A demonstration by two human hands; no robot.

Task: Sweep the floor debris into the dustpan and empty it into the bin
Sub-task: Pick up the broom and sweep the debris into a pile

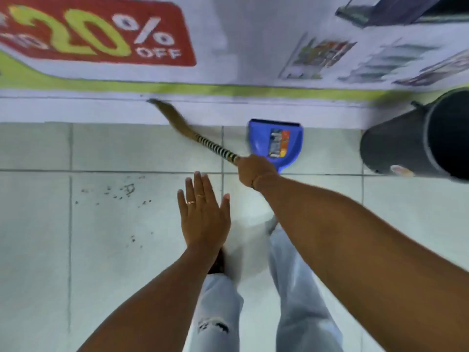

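My right hand is shut on the black-and-white striped handle of a short grass broom, whose brown bristles point up-left toward the base of the wall. A blue dustpan lies on the tiles just beyond that hand, its mouth against the wall base. Small dark debris is scattered over the pale tiles to the left of my left hand, which hovers flat with fingers apart, holding nothing. A dark round bin stands at the right, tilted in view with its opening facing right.
A printed banner with a red discount sign covers the wall ahead, above a white ledge. My legs in light jeans stand below the hands. Pale floor tiles stretch left and right.
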